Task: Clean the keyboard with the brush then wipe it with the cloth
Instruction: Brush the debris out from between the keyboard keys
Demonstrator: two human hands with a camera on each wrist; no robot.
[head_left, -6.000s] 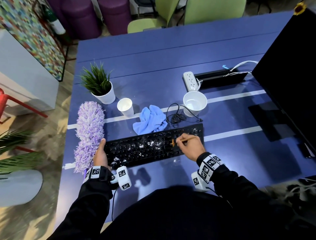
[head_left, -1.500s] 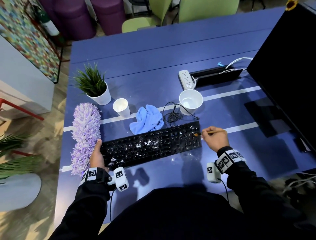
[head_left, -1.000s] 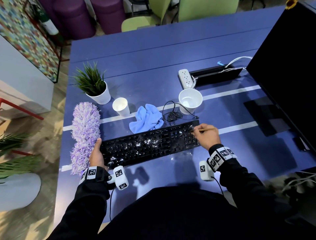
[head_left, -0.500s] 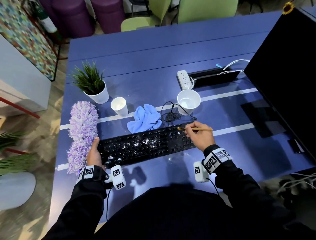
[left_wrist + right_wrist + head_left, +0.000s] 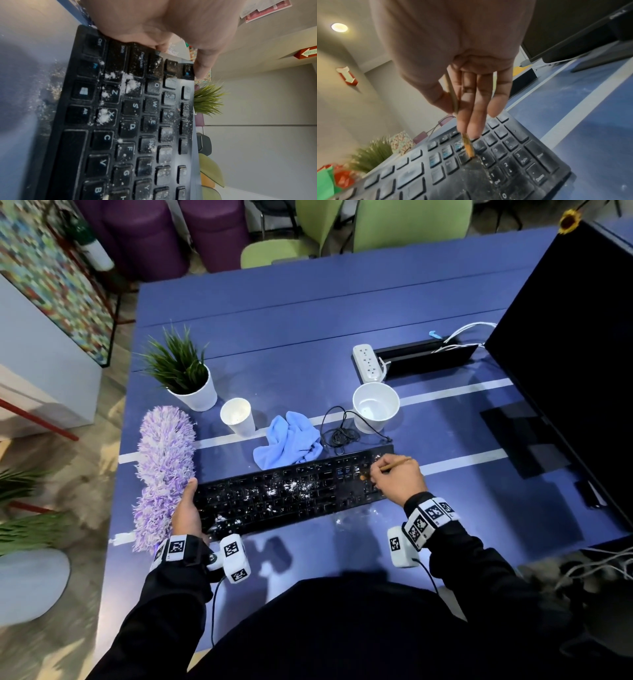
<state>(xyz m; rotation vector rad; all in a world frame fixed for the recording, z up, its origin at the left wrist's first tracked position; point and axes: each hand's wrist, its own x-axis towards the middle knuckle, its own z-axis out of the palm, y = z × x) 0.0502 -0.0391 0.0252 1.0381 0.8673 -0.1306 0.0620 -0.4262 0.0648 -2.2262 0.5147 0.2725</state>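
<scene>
Head view: brushing looks to be the step in hand. The right hand (image 5: 397, 479) pinches a thin wooden-handled brush (image 5: 394, 465), its bristles on the right-end keys of the black keyboard (image 5: 294, 491). The left hand (image 5: 186, 511) clasps its left end. White powder (image 5: 291, 486) lies mid-keyboard, so leftward strokes seem due. The crumpled blue cloth (image 5: 287, 440) lies just above on the bench (image 5: 308, 337).

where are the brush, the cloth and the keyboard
brush (image 5: 468, 148), right wrist view, orange bristle head
cloth (image 5: 289, 440), head view, middle of the crumpled fabric
keyboard (image 5: 291, 491), head view, powdered middle keys
</scene>
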